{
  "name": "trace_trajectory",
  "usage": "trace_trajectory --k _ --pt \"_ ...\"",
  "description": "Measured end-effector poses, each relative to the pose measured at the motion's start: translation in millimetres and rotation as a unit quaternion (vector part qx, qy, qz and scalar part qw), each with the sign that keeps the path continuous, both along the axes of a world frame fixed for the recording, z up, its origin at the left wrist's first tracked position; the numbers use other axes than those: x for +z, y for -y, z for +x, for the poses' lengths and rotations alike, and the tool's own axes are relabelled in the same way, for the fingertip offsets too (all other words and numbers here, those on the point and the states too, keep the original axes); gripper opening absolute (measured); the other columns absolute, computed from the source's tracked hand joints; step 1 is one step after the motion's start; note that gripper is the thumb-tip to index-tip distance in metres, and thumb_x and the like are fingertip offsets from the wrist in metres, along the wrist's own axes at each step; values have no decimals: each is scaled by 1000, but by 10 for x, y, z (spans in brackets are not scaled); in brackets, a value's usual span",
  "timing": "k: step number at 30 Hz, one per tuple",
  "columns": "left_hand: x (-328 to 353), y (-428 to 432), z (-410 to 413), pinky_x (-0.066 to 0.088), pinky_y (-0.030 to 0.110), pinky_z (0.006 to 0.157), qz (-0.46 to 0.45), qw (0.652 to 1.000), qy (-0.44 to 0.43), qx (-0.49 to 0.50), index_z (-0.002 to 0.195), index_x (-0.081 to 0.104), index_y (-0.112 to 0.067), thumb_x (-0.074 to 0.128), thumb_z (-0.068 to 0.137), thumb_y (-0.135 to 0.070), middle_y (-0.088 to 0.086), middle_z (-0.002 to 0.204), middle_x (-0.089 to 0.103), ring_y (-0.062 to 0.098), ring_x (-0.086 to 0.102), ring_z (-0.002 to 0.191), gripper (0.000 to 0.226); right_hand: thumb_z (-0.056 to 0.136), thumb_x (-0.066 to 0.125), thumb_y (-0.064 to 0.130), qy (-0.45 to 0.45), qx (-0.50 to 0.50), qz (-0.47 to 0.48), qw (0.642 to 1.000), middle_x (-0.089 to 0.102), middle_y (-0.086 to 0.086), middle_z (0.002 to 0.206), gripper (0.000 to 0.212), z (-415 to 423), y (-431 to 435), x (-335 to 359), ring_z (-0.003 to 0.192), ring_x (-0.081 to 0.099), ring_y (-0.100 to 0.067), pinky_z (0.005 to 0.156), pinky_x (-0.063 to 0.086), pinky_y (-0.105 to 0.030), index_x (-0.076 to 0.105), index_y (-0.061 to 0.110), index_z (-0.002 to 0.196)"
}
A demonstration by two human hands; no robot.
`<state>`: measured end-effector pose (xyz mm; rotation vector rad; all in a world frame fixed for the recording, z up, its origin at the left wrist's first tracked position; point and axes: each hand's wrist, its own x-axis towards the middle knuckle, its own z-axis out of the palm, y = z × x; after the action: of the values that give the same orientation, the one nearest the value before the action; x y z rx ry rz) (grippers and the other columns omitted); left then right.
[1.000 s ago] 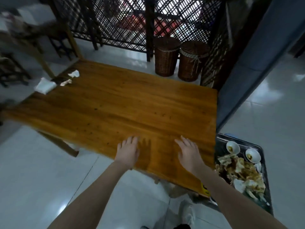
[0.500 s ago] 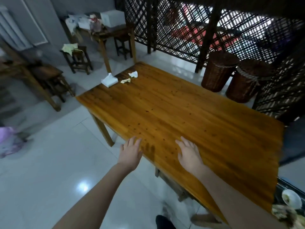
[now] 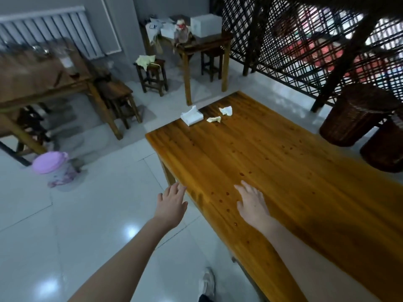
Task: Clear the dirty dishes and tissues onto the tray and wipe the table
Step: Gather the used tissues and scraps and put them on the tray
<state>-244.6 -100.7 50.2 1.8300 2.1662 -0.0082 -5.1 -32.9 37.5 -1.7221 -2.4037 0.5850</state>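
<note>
Nearest me, the person's left hand (image 3: 172, 205) hangs over the floor just off the table (image 3: 283, 162) edge and the right hand (image 3: 253, 203) lies low over the wood, both with fingers (image 3: 245, 188) straight, loosely spread and holding nothing. At the table's far end sit a folded white tissue (image 3: 192, 116) and two crumpled tissues (image 3: 214, 119) (image 3: 226, 110), close together. Beyond on the right stand wicker baskets (image 3: 357, 114).

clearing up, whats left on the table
At the far end: a tissue pack, a white tissue and a yellowish tissue. The right hand and forearm hide part of the table.
</note>
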Motion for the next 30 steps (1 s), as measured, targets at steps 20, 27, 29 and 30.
trace_trajectory --k 20,27,29,30 --pt "-1 -2311 -659 16 49 117 0 1000 16 -12 150 17 -27 40 101 -34 4 160 11 30 14 146 54 95 51 16 0 -82 -44 996 27 1 152 52 -603 -1990 27 140 25 -17 115 20 -39 34 24 143" --pt "-168 -3093 -802 14 50 119 -15 995 43 -87 151 17 -28 40 101 -36 4 161 6 29 11 147 55 95 49 15 28 -150 -48 987 25 3 153 52 -665 -2518 -13 140 23 -17 116 17 -39 32 26 143" --pt "-204 -3400 -928 13 50 119 -19 993 40 -107 151 16 -28 38 101 -37 4 161 6 29 10 147 55 95 49 15 29 -171 -41 984 26 1 153 51 -790 -2728 -41 141 24 -18 115 18 -39 33 25 143" --pt "-214 -3548 -997 13 50 119 -20 993 35 -114 151 15 -28 38 101 -38 4 161 6 30 10 147 55 95 49 15 27 -184 -42 982 27 1 153 51 -867 -2821 -55 140 25 -18 115 19 -40 34 25 143"
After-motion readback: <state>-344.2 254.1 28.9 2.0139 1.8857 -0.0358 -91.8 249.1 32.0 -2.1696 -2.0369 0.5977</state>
